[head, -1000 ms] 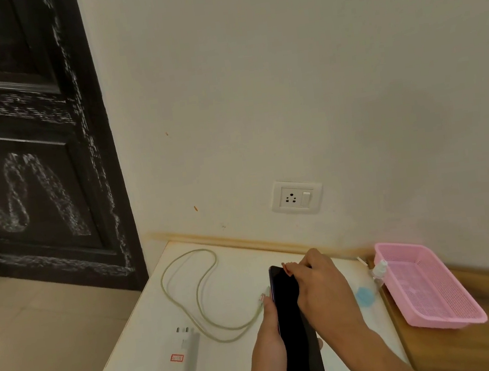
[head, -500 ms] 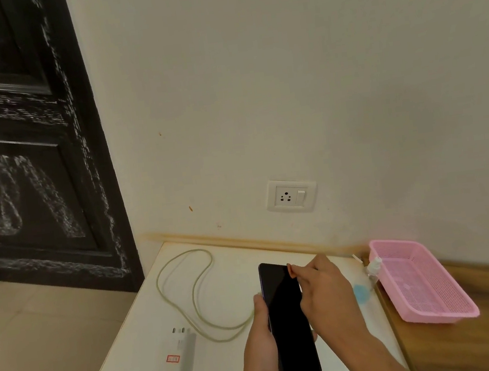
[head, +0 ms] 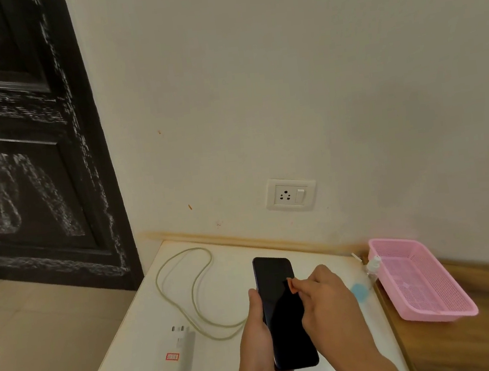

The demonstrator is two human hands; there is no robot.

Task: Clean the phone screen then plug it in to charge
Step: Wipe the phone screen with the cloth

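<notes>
head view: left hand (head: 257,347) grips phone (head: 284,319) by its left edge, long axis pointing away toward wall; right hand (head: 328,301) curled, tips on screen, pinch unclear; charging cable (head: 195,293) lies left, nearer left hand; wall socket (head: 291,194) beyond.

We see soft, even, rather dim light with a warm yellowish cast, and we cannot tell its source; the wall (head: 285,72) greys toward the upper corners; no hard shadows fall on the white table (head: 126,338), only a faint one beside the charger (head: 175,357); the phone (head: 283,310) screen is flat black with a thin sheen along its left edge; the door (head: 21,182) frame leans and bows with wide-angle distortion; the pink basket (head: 418,281) tints the wall faintly; the right hand (head: 328,304) looks slightly soft.
</notes>
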